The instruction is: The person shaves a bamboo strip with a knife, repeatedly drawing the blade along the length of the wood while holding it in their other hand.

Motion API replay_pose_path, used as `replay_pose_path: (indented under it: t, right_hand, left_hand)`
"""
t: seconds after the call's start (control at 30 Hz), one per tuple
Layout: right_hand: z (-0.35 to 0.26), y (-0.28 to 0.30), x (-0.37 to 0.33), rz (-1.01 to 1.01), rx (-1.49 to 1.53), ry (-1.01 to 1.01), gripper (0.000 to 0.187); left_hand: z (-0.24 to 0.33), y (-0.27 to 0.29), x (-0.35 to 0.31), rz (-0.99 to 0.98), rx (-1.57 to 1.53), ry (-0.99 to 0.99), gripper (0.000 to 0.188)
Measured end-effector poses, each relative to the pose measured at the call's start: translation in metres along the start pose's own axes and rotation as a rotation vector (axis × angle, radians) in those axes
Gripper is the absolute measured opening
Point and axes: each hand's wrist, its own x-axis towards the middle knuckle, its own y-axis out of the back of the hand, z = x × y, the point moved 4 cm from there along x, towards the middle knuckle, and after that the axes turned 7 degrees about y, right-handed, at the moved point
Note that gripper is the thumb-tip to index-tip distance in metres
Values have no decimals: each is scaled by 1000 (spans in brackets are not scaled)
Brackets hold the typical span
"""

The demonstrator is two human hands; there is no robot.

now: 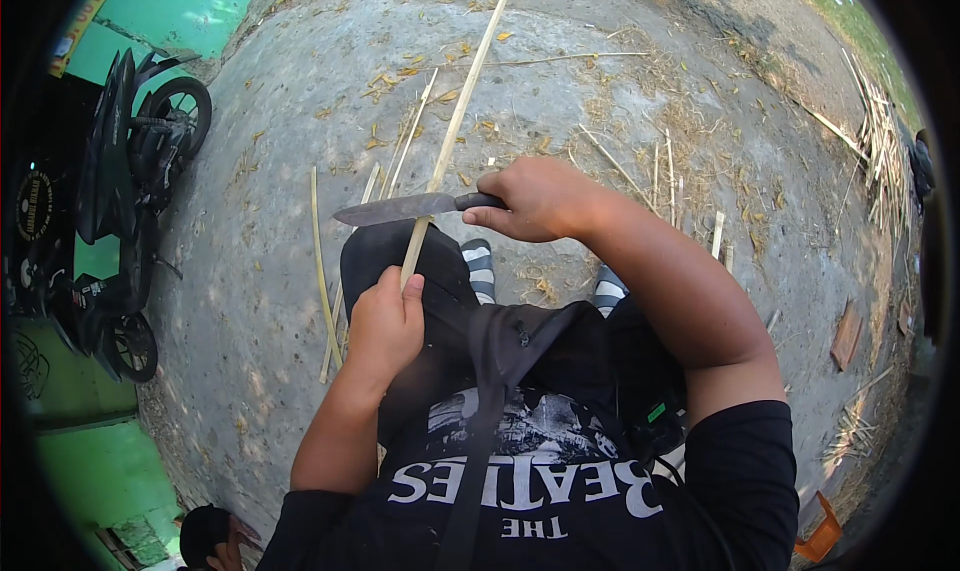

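Note:
My left hand is closed round the near end of a long, pale bamboo strip, which runs away from me over my left thigh and out past the top of the view. In my right hand is the black handle of a knife. Its broad, dark blade points left and lies across the strip, just beyond my left hand. The blade appears to touch the strip; how deep its edge sits cannot be seen.
Loose bamboo strips lie on the concrete ground left of my leg, others to the right. A pile of thin strips is at the far right. A motorcycle stands at the left. Another person shows at the lower left.

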Motion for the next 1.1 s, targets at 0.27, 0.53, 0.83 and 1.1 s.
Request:
replay_pose_path:
  t: [0.27,0.53,0.83,1.1]
  right_hand:
    - [39,7,3,168,52,-3,52]
    - [27,4,1,160,99,76,50]
    - [32,6,-6,255,53,193,35]
    - [25,22,-10,417,-59,272,33]
  left_hand:
    - [-3,2,1,-34,-115,15,36]
    - [-29,-3,4,-109,-351,106,37]
    - [-33,1,6,-423,-744,317,30]
    - [-15,2,1,-613,-1055,306,36]
